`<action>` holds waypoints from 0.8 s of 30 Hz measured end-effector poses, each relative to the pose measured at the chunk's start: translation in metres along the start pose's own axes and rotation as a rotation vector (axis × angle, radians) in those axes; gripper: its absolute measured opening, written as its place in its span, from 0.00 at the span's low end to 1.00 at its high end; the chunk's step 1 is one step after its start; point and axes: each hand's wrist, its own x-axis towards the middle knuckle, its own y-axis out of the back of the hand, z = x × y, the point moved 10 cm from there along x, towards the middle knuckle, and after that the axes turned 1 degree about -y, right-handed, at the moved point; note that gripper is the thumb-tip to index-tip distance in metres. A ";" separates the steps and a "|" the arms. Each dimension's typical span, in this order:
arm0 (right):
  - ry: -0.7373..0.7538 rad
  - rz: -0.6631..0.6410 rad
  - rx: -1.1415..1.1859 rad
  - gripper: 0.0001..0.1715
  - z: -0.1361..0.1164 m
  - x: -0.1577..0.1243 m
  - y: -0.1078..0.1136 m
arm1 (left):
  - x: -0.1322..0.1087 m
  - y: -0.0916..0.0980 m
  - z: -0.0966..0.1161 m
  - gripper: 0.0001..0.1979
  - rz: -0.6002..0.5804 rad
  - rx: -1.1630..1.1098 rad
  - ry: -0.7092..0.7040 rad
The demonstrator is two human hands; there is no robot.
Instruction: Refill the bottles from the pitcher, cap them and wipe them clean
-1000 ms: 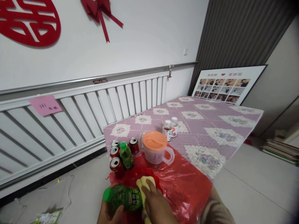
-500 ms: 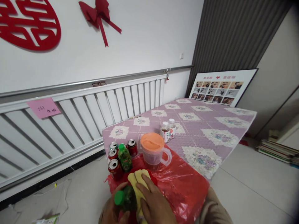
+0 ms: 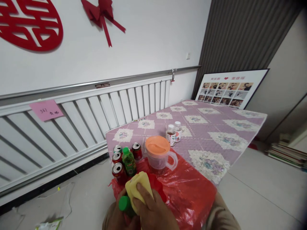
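A green-capped bottle [image 3: 125, 204] lies in my left hand [image 3: 117, 217], its cap pointing left and its body mostly hidden. My right hand [image 3: 155, 207] presses a folded yellow cloth [image 3: 138, 188] against the bottle. Both hands are over the near edge of a red plastic sheet [image 3: 189, 188]. Beyond them stand a second green-capped bottle [image 3: 129, 163], several opened drink cans [image 3: 118, 172] and a clear pitcher [image 3: 157, 159] with an orange lid. Part of a red object [image 3: 158, 187] shows behind my right hand.
Two small white-capped bottles [image 3: 171, 135] stand on the patterned tablecloth [image 3: 196, 137] behind the pitcher. A white radiator [image 3: 96, 118] runs along the wall at the left. A framed photo board [image 3: 223, 89] leans at the far end, and stacked books [image 3: 285, 155] lie at the right.
The yellow cloth and my right hand have shifted slightly left and up, now covering more of the held bottle. The camera view has moved slightly.
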 end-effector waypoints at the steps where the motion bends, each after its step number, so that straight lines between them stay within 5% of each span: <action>1: 0.004 -0.001 -0.017 0.27 -0.002 0.000 0.002 | -0.001 0.001 0.001 0.29 0.020 0.006 -0.006; 10: -0.131 -0.070 0.006 0.31 -0.002 0.023 0.022 | 0.002 0.007 -0.013 0.29 0.018 -0.077 -0.021; 20: -0.335 -0.122 -0.021 0.34 0.059 0.013 -0.025 | -0.007 0.016 -0.035 0.33 -0.037 -0.053 0.053; 24: -0.363 -0.166 -0.061 0.35 0.064 0.008 -0.029 | -0.007 0.016 -0.033 0.32 -0.023 -0.062 0.060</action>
